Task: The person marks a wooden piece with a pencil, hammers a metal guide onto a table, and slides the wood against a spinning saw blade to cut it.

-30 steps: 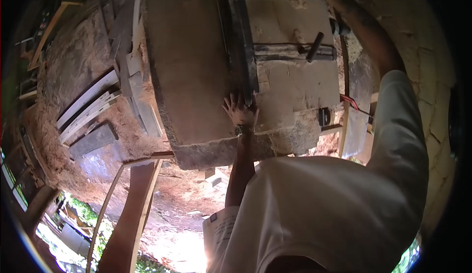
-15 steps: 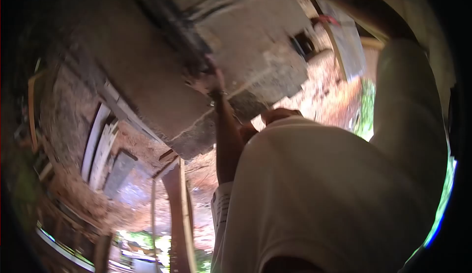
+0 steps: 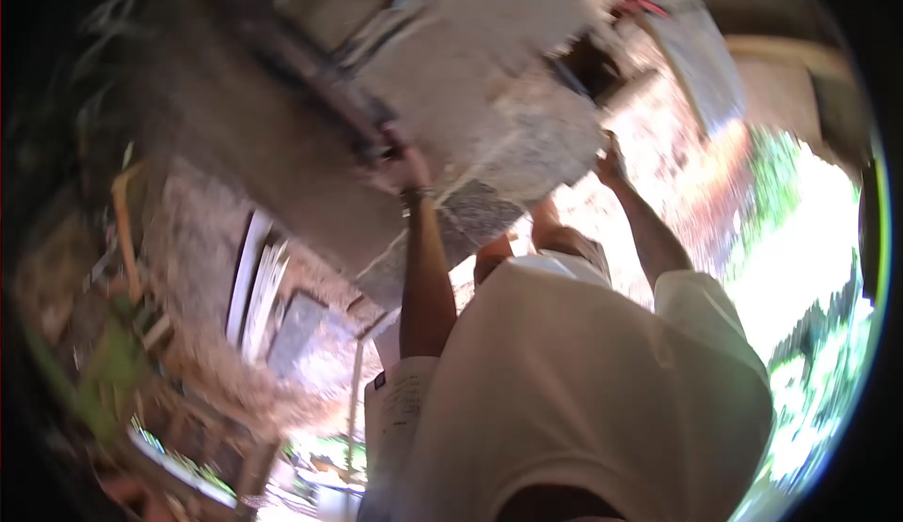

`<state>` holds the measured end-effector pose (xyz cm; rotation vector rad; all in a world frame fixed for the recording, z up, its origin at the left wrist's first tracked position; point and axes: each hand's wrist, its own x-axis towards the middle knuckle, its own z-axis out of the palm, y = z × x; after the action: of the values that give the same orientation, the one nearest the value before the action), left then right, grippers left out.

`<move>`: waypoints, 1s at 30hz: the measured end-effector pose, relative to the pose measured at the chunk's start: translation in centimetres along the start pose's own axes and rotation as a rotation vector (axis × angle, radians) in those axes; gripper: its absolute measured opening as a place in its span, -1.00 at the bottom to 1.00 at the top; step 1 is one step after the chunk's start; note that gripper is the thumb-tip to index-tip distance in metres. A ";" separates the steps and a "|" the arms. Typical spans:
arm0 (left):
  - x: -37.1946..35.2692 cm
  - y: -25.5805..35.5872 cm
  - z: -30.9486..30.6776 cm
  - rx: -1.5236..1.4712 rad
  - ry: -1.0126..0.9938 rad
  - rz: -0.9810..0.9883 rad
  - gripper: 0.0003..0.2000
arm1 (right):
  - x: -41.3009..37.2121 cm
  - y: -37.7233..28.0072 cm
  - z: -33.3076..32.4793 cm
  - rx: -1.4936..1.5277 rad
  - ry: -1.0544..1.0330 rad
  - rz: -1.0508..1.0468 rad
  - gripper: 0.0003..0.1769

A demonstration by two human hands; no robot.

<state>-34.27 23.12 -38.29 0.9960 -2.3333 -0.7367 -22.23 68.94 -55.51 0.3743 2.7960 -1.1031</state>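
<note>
My left hand, with a band at the wrist, is closed on the near end of a long dark bar-like tool. The bar stretches away to the upper left over a broad, worn grey-brown work surface. Motion blur hides what kind of tool it is. My right hand is at the right edge of that surface, close to its broken-looking corner. Its fingers are too blurred to make out.
A grey board with a red item on it lies at upper right. A dark opening sits by the surface's edge. Pale planks and a grey slab rest on the earth floor at left. My legs are below the surface.
My right arm has come down from the upper right to the surface's right edge. My left hand still grips the bar. The whole view has shifted with my head.
</note>
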 end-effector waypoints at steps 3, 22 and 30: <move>0.6 1.0 -1.1 0.165 0.057 0.076 -0.44 | 1.3 15.7 8.5 0.266 -0.088 -0.034 -0.47; 1.6 3.1 -3.9 0.061 -0.165 -0.078 -0.60 | 0.5 -37.6 -19.2 -0.135 -0.348 -0.095 -0.68; 2.2 3.1 -4.5 0.043 -0.139 -0.070 -0.62 | 9.0 -43.9 -0.2 0.489 -0.438 0.136 -0.73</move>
<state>-34.37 22.07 -32.54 1.0817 -2.4529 -0.8104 -42.67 39.80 -28.31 0.3097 2.0810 -1.6020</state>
